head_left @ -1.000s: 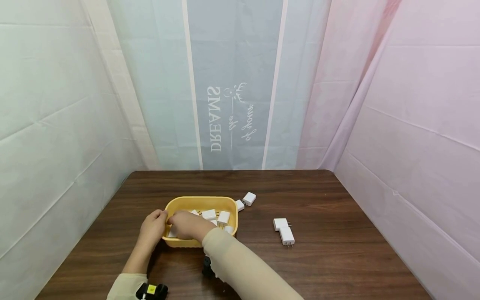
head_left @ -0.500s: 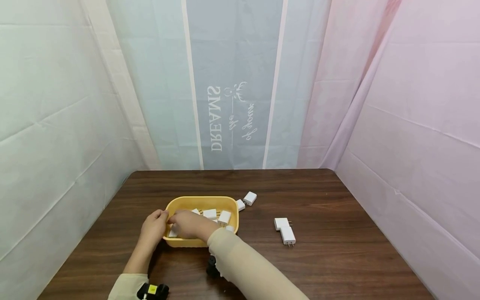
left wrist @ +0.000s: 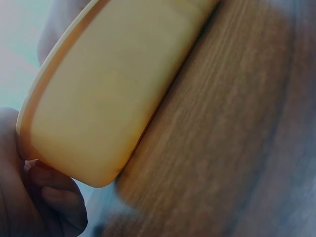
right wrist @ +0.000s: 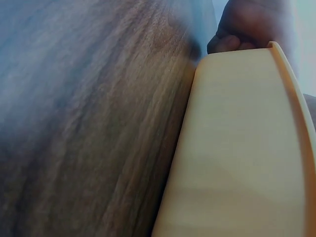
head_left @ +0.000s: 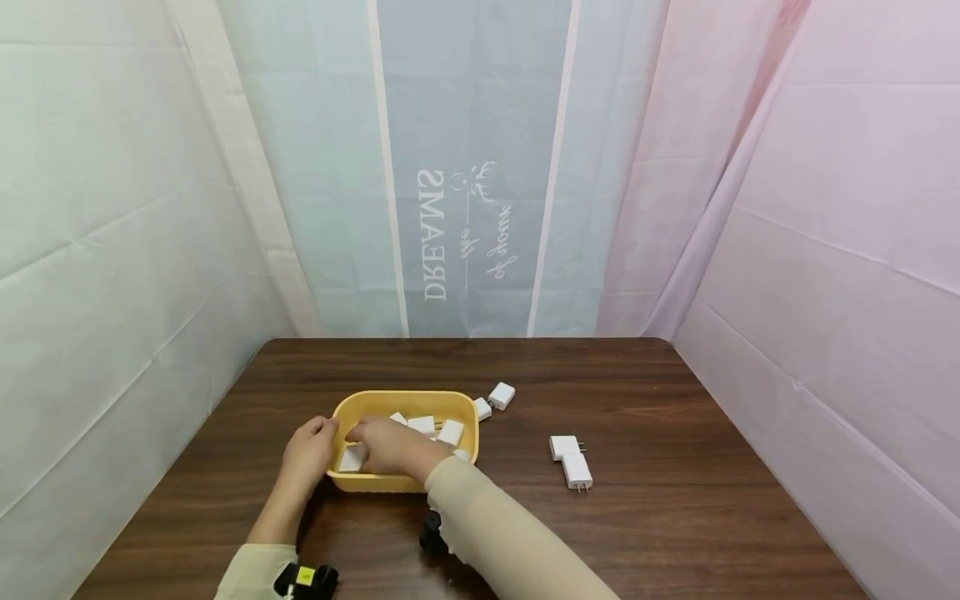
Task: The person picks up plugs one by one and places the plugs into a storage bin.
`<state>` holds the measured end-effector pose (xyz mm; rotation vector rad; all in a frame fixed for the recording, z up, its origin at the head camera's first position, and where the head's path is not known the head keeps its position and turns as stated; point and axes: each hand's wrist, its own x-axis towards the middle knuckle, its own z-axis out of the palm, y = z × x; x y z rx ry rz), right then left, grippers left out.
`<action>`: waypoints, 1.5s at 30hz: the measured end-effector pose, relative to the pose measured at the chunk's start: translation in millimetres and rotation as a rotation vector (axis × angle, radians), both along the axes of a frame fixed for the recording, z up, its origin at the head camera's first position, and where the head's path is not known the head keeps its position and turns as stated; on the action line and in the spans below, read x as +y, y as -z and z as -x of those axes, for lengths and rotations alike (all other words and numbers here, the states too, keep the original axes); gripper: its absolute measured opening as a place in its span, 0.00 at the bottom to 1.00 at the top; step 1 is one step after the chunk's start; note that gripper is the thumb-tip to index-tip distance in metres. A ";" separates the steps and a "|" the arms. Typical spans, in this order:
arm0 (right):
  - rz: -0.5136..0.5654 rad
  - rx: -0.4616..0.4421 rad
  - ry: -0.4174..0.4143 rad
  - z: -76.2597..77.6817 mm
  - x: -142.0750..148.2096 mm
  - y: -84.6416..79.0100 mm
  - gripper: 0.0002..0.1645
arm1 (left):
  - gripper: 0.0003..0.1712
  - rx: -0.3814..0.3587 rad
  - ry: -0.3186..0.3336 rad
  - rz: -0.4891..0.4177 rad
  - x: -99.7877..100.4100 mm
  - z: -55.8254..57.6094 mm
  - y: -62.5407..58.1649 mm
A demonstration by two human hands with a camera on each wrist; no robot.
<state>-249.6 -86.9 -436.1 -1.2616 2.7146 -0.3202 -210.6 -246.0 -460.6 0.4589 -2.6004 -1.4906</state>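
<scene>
A yellow plastic basket (head_left: 405, 482) stands on the table with several white charger plugs (head_left: 450, 432) inside. My left hand (head_left: 309, 452) grips the basket's left end at the rim; the left wrist view shows thumb and bent fingers (left wrist: 61, 202) around that corner. Reaching over the front rim, my right hand (head_left: 393, 450) is down inside the left half of the basket. One white plug (head_left: 352, 457) lies right beside its fingers, near the left wall. The right fingertips are partly hidden, and I cannot tell whether they pinch anything.
Two white plugs (head_left: 502, 396) lie on the dark wooden table (head_left: 675, 517) just off the basket's right end. Another pair of plugs (head_left: 576, 470) lies farther right, prongs showing. Hanging cloth (head_left: 480, 317) encloses the table's back and sides.
My right hand has drawn slightly right and back from the left wall, uncovering more of the white plug there. My left hand keeps its grip on the rim.
</scene>
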 end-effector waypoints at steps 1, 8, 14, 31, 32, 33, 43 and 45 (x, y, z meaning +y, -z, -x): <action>0.005 0.001 -0.004 0.5 0.9 0.3 0.30 | 0.24 -0.003 -0.002 -0.001 0.0 0.3 0.0; 0.039 -0.019 -0.012 -0.2 7.9 -0.5 0.29 | 0.24 -0.002 -0.002 -0.015 0.0 1.6 -0.3; 0.063 -0.003 -0.032 -1.5 15.6 -2.2 0.29 | 0.27 -0.010 0.002 -0.006 0.1 -0.7 0.4; 0.159 0.138 0.012 -3.8 58.1 -23.6 0.28 | 0.28 -0.001 -0.007 0.003 2.2 -1.2 2.7; 0.165 0.141 0.012 -3.6 59.7 -24.9 0.28 | 0.28 0.001 -0.007 0.003 2.1 -1.3 2.6; 0.171 0.146 0.011 -3.7 61.3 -26.2 0.28 | 0.28 0.003 -0.008 0.003 2.0 -1.4 2.6; 0.216 0.172 0.061 -10.9 86.3 -43.3 0.29 | 0.27 -0.006 -0.010 0.015 1.3 0.4 3.6; 0.202 0.176 0.092 -11.6 91.8 -46.8 0.29 | 0.27 -0.008 -0.011 0.013 0.7 0.6 3.5</action>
